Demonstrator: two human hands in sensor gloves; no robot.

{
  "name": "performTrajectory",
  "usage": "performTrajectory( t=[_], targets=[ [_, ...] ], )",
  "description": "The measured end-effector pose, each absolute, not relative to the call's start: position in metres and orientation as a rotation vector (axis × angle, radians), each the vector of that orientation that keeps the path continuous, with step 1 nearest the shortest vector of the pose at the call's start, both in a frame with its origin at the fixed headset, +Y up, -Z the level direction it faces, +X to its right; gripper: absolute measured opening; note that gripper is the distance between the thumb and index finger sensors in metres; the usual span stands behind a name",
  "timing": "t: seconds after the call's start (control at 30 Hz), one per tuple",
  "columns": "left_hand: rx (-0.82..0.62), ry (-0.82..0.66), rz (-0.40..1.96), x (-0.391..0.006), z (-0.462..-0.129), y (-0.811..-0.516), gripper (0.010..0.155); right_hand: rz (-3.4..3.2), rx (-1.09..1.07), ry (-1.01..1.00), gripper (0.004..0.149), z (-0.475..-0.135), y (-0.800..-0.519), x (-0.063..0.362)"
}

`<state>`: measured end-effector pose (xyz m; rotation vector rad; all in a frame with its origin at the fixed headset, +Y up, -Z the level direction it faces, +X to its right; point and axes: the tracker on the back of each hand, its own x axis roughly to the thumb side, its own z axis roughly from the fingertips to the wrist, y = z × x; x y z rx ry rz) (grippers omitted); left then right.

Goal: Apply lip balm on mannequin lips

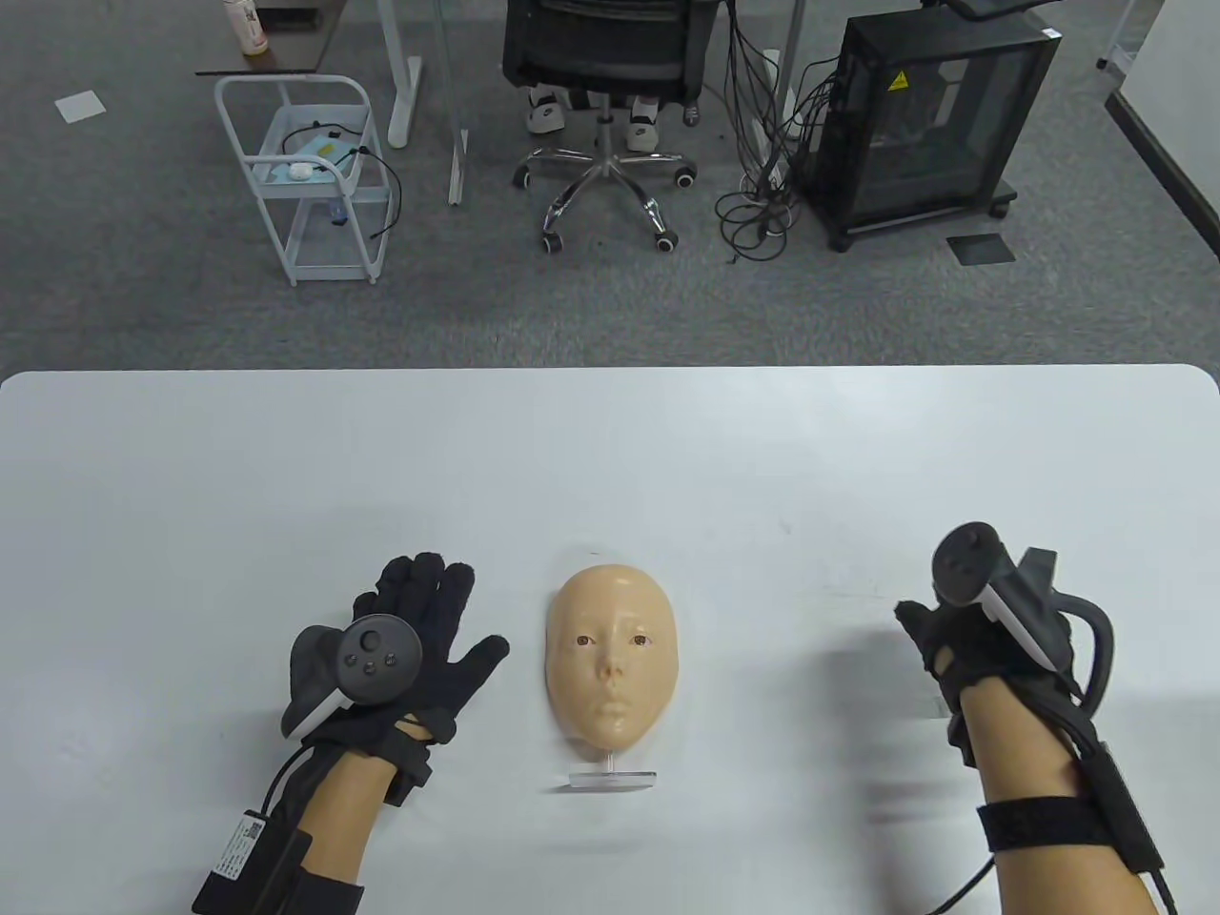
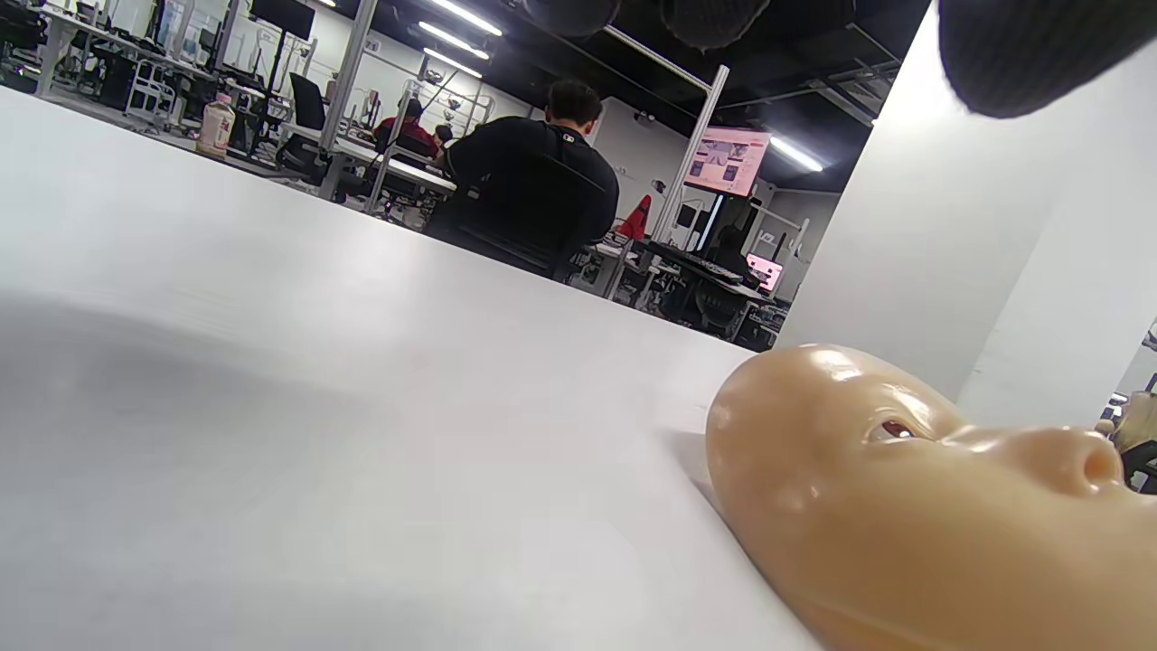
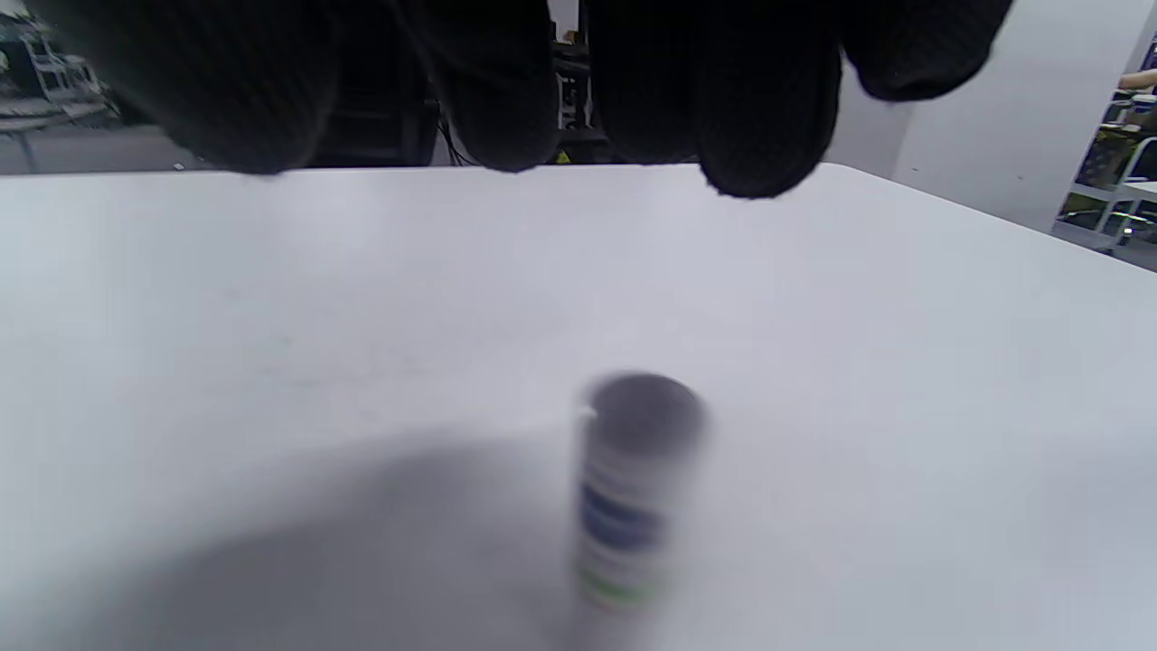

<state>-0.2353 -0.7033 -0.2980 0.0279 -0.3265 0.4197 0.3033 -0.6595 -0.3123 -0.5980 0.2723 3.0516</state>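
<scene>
Mannequin face (image 1: pixel 611 660) lies face-up on white table (image 1: pixel 610 457). Left hand (image 1: pixel 400 648) flat beside it, fingers spread. Lip balm tube (image 3: pixel 637 488) stands upright under right hand (image 1: pixel 972 648), fingers apart above. Advice: pinch tube low, keep upright.

grey carpet floor (image 1: pixel 143 286) — office chair (image 1: pixel 605 57), white cart (image 1: pixel 300 181), black cabinet (image 1: pixel 915 124).

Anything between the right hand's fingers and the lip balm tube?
Nothing visible. In the right wrist view the fingers hang above the upright, blurred lip balm tube, apart from it, with only bare table around it.
</scene>
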Motion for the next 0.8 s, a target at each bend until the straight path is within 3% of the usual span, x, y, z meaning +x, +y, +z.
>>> performTrajectory(
  t=[0.23, 0.53, 0.8],
  targets=[
    [0.025, -0.33, 0.423, -0.234, -0.298, -0.704, 0.084, 2.948, -0.658, 0.456, 0.077, -0.3, -0.689, 0.321],
    [0.007, -0.334, 0.45, -0.231, -0.298, -0.707, 0.084, 2.899, -0.648, 0.462, 0.061, -0.308, -0.708, 0.315],
    [0.003, -0.334, 0.453, -0.23, -0.297, -0.707, 0.083, 2.771, -0.382, 0.177, 0.055, -0.308, -0.69, 0.273]
  ],
)
